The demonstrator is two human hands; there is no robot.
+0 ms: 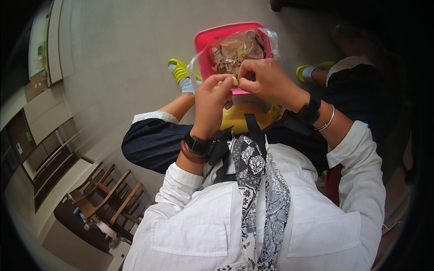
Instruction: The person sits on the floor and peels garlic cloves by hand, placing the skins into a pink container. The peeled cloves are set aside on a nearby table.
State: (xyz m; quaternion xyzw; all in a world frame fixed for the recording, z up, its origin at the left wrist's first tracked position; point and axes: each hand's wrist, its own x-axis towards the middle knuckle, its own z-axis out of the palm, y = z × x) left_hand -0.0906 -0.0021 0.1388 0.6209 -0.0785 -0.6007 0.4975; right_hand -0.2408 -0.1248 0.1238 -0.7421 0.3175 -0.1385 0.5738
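Observation:
My left hand (213, 98) holds a pale, peeled-looking clove (234, 81), probably garlic, between thumb and forefinger, with another pale piece tucked behind the thumb. My right hand (268, 79) is beside it, thumb and forefinger pinched together at the clove's edge; whether a bit of skin is between them is too small to tell. Both hands are over the near rim of a pink plastic bin (203, 44). A clear plastic bag (271, 37) lines the bin, and dry, papery peelings (237, 49) lie inside it.
A yellow object (237, 117), partly hidden, is between my knees. My feet in yellow-green slides (179, 70) rest on either side of the bin on the tiled floor (118, 61). Wooden chairs (115, 196) stand at the lower left. A dark furniture leg (276, 5) shows at the top.

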